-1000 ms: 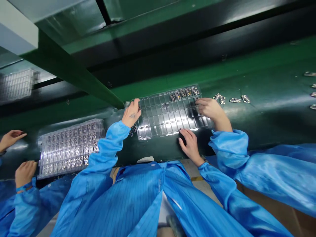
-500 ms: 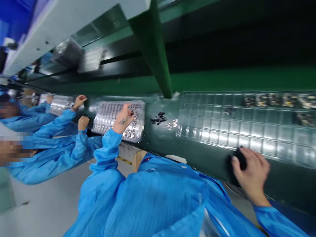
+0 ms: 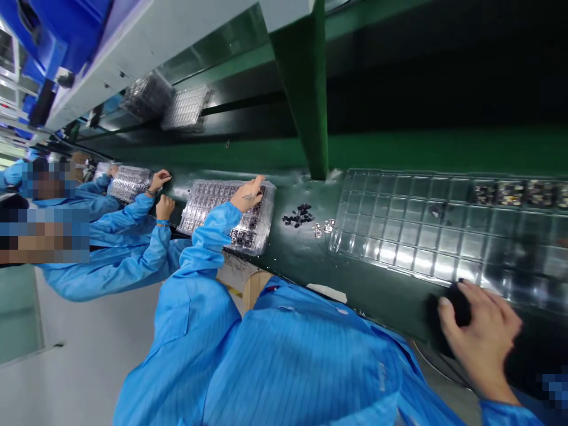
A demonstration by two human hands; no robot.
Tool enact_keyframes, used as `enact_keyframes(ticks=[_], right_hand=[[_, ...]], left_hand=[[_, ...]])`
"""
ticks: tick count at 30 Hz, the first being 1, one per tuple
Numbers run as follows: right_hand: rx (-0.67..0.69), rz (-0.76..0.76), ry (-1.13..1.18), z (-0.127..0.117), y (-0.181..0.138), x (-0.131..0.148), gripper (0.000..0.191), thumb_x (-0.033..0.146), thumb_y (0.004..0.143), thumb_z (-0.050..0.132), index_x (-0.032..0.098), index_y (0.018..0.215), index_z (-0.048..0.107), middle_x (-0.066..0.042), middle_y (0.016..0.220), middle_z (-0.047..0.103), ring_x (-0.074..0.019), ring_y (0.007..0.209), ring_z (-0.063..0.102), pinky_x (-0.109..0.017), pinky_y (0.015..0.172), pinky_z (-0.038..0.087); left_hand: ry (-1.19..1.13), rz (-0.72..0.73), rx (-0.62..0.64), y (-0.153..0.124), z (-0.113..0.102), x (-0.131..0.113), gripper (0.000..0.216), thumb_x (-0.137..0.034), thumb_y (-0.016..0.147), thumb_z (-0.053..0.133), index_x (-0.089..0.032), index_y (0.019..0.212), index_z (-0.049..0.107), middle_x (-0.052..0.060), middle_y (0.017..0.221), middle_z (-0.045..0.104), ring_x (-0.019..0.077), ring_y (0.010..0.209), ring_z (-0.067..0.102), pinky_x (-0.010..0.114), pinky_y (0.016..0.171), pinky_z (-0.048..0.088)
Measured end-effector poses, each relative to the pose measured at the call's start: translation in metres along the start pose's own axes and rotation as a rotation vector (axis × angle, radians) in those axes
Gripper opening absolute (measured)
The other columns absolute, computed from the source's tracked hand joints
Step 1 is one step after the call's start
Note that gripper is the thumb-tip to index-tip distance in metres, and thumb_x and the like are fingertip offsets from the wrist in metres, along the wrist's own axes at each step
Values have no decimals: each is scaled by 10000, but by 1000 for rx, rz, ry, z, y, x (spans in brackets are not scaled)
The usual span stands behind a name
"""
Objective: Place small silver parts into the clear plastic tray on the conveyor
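Note:
My left hand (image 3: 249, 195) reaches over the upper right part of a clear plastic tray (image 3: 268, 232) filled with small metal-and-black parts. Its fingers are bent together and point down at the tray; whatever is between the fingertips is hidden. To the right, my right hand (image 3: 483, 325) hovers or rests by the near edge of a larger clear compartment tray (image 3: 377, 207). Thumb and fingers stand apart there. A very dark patch lies between them; I cannot tell whether it is shadow or an object. Several small parts (image 3: 510, 193) fill compartments along this tray's far row.
A pile of small black pieces (image 3: 298, 216) and two small metal parts (image 3: 329, 225) lie on the green bench (image 3: 306, 254) between the trays. A green post (image 3: 313, 118) rises behind. Stacked trays (image 3: 189, 107) sit on the shelf. Co-workers in blue sleeves (image 3: 118, 222) work at left.
The view has shifted, so the bench appears further right. My left hand has moved towards the tray's upper right; a small dark part at its fingertips no longer shows. My right hand keeps its pose.

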State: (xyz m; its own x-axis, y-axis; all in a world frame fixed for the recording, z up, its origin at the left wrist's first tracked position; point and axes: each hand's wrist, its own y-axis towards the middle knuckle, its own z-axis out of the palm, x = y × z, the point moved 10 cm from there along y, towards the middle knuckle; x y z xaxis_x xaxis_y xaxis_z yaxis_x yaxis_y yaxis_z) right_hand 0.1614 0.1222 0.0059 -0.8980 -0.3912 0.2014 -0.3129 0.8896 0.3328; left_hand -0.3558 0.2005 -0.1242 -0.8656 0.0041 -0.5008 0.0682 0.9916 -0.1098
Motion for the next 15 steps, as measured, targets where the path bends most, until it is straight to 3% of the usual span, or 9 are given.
enact_keyframes(ticks=[5,8,10,12,15], right_hand=[[10,-16,-9,4,-4,-4,507,359,941,505,211,1424,473,-141,1294,579,-350,1270,483,-526,1091,355],[3,-33,-55,0,-8,-3,470,336,940,501,162,1376,501,-149,1297,577,-326,1278,471,-491,1082,365],[0,-71,-104,-5,-12,1,443,329,934,504,139,1334,513,-138,1292,580,-316,1269,467,-476,1047,385],[50,-126,-201,-5,-17,6,407,319,924,520,146,1292,523,-120,1275,588,-302,1230,482,-456,1000,390],[142,-253,-284,0,-25,20,211,312,922,537,142,1032,596,-101,1014,645,-232,958,545,-373,817,398]], left_hand=[[110,-5,-14,-2,-4,-6,525,-117,823,505,-72,1337,413,133,1137,595,260,1063,539,377,936,459],[165,4,-134,-14,-16,-33,493,-120,835,493,-55,1322,450,148,1154,587,276,1038,535,405,944,450],[135,75,-264,-25,-22,-73,432,-158,890,458,-65,1311,473,150,1151,586,282,1042,525,418,956,440],[49,176,-332,-39,-12,-128,354,-203,946,406,-96,1265,514,139,1151,591,282,1064,518,427,975,427],[-178,467,-190,-66,40,-232,301,-211,969,375,-125,1184,568,113,1163,612,247,1090,518,403,995,430]])
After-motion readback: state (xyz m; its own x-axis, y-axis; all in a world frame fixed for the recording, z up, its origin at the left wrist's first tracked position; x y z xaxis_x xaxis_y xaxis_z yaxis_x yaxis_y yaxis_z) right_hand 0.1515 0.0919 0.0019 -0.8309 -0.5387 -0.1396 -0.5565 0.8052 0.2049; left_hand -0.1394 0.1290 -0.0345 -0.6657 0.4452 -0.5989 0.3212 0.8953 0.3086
